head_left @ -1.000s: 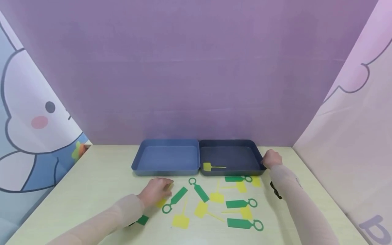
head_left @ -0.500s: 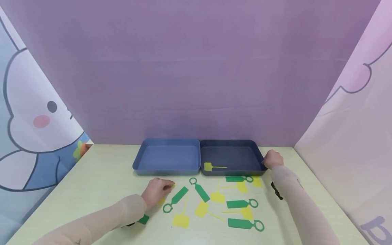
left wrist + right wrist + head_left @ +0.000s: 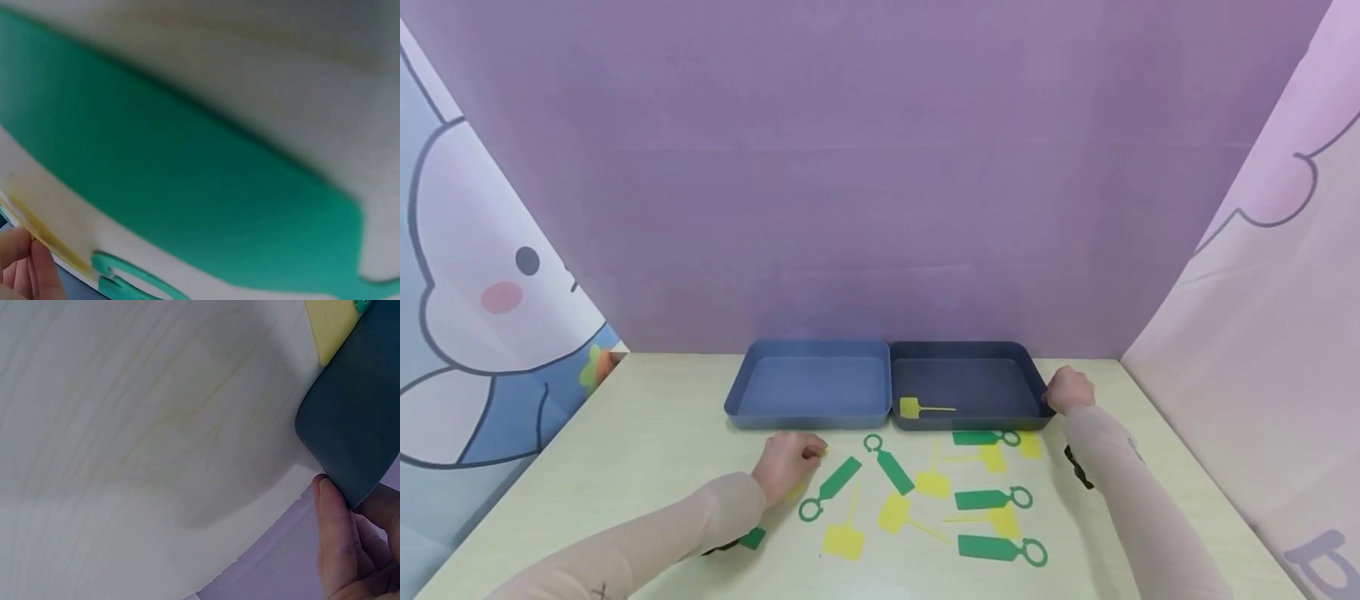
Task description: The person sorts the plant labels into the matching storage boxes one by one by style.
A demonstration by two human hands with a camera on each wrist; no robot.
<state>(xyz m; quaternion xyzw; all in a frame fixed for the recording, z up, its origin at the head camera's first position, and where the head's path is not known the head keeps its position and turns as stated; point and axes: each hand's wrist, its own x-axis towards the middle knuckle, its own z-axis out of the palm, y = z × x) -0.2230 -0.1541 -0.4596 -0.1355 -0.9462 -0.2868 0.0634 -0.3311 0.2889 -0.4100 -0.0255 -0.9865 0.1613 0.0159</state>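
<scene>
My left hand [image 3: 786, 462] is low over the table, left of the loose tags. Its thumb and finger pinch a yellow tag [image 3: 50, 240], a flat plate with a thin tail, mostly hidden under the hand in the head view. Close to this hand lies a green tag [image 3: 839, 478] with a ring end; another green tag [image 3: 752, 537] is partly covered by the left forearm. At the right, my right hand [image 3: 1070, 390] grips the near right corner of the dark tray [image 3: 972, 423], thumb inside and fingers outside. One yellow tag [image 3: 910, 407] lies in that tray.
A blue tray [image 3: 808, 421] stands against the dark tray's left side. In front of the trays several yellow tags [image 3: 844, 542] and green tags [image 3: 987, 547] are scattered on the pale wood-grain table [image 3: 647, 433]. A purple cloth [image 3: 880, 208] rises behind the trays.
My left hand has moved slightly to the right, and its thumb and fingers have come together on the yellow tag. The right hand keeps its hold on the dark tray.
</scene>
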